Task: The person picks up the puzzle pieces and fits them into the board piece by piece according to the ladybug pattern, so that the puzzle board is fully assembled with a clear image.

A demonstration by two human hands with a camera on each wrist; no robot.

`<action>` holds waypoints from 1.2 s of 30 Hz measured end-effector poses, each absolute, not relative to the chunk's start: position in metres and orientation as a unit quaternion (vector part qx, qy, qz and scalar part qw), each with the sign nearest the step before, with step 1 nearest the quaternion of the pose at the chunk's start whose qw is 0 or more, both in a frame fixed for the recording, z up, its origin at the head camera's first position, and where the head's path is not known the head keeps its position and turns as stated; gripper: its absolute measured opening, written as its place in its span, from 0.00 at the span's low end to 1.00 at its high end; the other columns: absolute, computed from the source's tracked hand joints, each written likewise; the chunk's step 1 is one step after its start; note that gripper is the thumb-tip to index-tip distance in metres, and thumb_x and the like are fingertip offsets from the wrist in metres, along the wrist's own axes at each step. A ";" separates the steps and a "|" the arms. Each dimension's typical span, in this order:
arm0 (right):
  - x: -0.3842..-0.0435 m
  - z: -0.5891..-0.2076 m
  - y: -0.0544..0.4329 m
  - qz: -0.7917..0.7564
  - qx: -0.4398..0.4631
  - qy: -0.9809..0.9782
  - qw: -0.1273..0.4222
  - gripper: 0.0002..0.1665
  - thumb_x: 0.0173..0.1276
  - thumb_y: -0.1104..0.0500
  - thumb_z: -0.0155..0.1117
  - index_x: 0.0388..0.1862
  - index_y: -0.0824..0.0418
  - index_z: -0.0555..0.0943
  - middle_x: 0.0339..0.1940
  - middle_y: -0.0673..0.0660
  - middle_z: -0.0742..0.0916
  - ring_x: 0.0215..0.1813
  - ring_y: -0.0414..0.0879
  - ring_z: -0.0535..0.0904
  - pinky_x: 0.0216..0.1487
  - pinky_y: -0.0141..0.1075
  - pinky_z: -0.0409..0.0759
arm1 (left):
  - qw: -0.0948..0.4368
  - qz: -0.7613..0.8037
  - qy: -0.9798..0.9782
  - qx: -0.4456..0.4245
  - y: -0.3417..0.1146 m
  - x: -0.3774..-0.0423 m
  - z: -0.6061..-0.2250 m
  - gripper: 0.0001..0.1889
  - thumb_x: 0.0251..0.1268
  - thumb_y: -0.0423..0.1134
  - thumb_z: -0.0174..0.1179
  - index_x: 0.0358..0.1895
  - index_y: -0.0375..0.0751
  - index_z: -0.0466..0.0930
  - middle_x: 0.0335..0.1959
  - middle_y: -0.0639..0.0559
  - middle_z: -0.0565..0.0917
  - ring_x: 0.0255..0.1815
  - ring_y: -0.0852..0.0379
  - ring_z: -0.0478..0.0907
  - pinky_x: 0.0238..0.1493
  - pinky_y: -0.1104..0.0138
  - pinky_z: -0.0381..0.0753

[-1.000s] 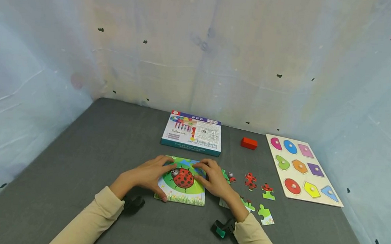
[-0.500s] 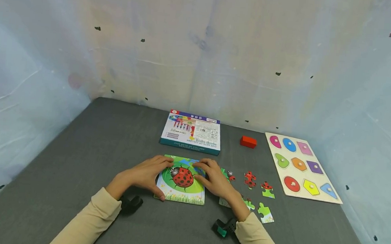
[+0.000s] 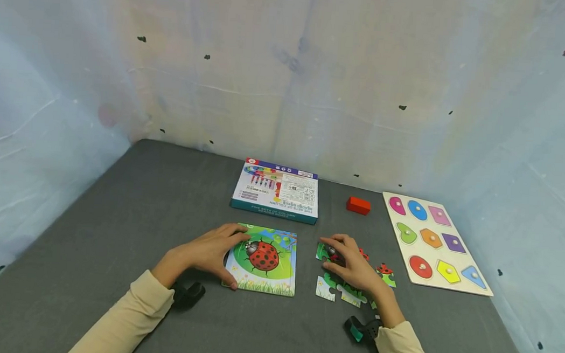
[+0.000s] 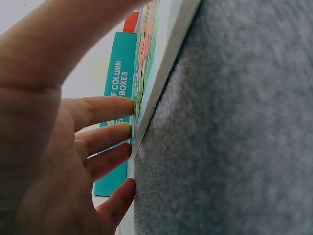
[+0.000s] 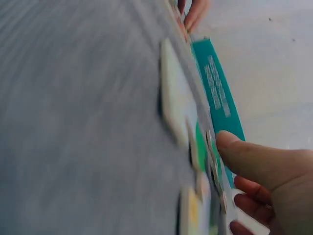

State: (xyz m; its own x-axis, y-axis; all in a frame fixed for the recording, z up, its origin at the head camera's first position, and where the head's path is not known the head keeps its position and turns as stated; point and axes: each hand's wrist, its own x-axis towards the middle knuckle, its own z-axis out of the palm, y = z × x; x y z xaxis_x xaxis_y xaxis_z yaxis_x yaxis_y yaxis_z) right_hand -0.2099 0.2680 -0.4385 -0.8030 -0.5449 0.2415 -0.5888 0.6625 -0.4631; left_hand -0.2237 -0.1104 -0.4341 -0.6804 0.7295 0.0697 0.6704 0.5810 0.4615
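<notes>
A square ladybug jigsaw puzzle lies on the grey table, its picture showing a red ladybug on green. My left hand rests at its left side, thumb by the near corner and fingers by the far one. In the left wrist view extended fingers touch the edge of the puzzle board. My right hand hovers over loose jigsaw pieces right of the puzzle, covering some of them. In the right wrist view the thumb stands apart from the fingers, close to blurred pieces.
Behind the puzzle lies a flat teal-and-white box. A red block is to its right. At the far right lies a wooden shape board with knobbed pieces. A pale sheet hangs behind the table.
My right hand has left the ladybug puzzle and moved right to the loose pieces, uncovering the puzzle's right side. My left hand has stayed at the puzzle's left edge.
</notes>
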 end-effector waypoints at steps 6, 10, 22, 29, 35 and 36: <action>-0.208 -0.449 0.278 0.250 0.310 -0.915 0.070 0.32 0.59 0.54 0.69 0.62 0.60 0.73 0.50 0.59 0.73 0.47 0.48 0.64 0.45 0.44 0.62 | 0.062 0.232 0.887 0.396 -0.110 -0.224 -0.434 0.56 0.32 0.67 0.71 0.67 0.38 0.63 0.67 0.42 0.62 0.68 0.42 0.57 0.61 0.46 0.62; -0.211 -0.456 0.275 0.251 0.318 -0.908 0.104 0.28 0.59 0.56 0.69 0.59 0.61 0.76 0.45 0.59 0.74 0.41 0.44 0.61 0.41 0.39 0.56 | 0.068 0.239 0.883 0.398 -0.112 -0.225 -0.435 0.56 0.33 0.67 0.71 0.68 0.39 0.62 0.67 0.41 0.61 0.68 0.42 0.56 0.61 0.45 0.62; -0.212 -0.457 0.267 0.256 0.320 -0.903 0.128 0.26 0.58 0.60 0.69 0.57 0.61 0.77 0.42 0.56 0.75 0.39 0.42 0.59 0.40 0.36 0.56 | 0.095 0.290 0.865 0.398 -0.119 -0.229 -0.438 0.56 0.33 0.63 0.74 0.67 0.36 0.59 0.68 0.42 0.60 0.69 0.42 0.55 0.63 0.45 0.59; -0.213 -0.453 0.246 0.262 0.337 -0.895 0.126 0.27 0.60 0.56 0.68 0.59 0.58 0.76 0.44 0.55 0.74 0.41 0.43 0.61 0.42 0.38 0.59 | 0.102 0.300 0.861 0.398 -0.120 -0.230 -0.439 0.54 0.35 0.60 0.74 0.65 0.32 0.61 0.68 0.41 0.60 0.69 0.42 0.54 0.64 0.45 0.58; -0.215 -0.443 0.216 0.263 0.390 -0.872 0.137 0.29 0.58 0.57 0.69 0.59 0.60 0.75 0.45 0.56 0.74 0.41 0.44 0.61 0.42 0.38 0.58 | 0.099 0.294 0.860 0.404 -0.119 -0.229 -0.436 0.53 0.36 0.59 0.74 0.65 0.32 0.61 0.68 0.40 0.60 0.69 0.41 0.55 0.63 0.45 0.59; -0.215 -0.441 0.211 0.263 0.396 -0.869 0.136 0.29 0.58 0.57 0.69 0.59 0.60 0.75 0.45 0.56 0.74 0.41 0.44 0.61 0.42 0.38 0.58 | 0.100 0.294 0.860 0.404 -0.119 -0.229 -0.436 0.53 0.37 0.59 0.74 0.65 0.31 0.61 0.68 0.40 0.59 0.69 0.41 0.55 0.63 0.45 0.59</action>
State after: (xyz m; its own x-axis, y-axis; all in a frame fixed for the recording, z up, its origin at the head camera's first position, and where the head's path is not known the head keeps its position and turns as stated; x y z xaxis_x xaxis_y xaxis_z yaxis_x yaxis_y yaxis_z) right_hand -0.2147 0.2107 -0.4414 -0.6491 -0.6167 0.4454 -0.7602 0.5478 -0.3493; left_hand -0.2289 -0.1189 -0.4356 -0.6528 0.7547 0.0661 0.6368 0.4994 0.5874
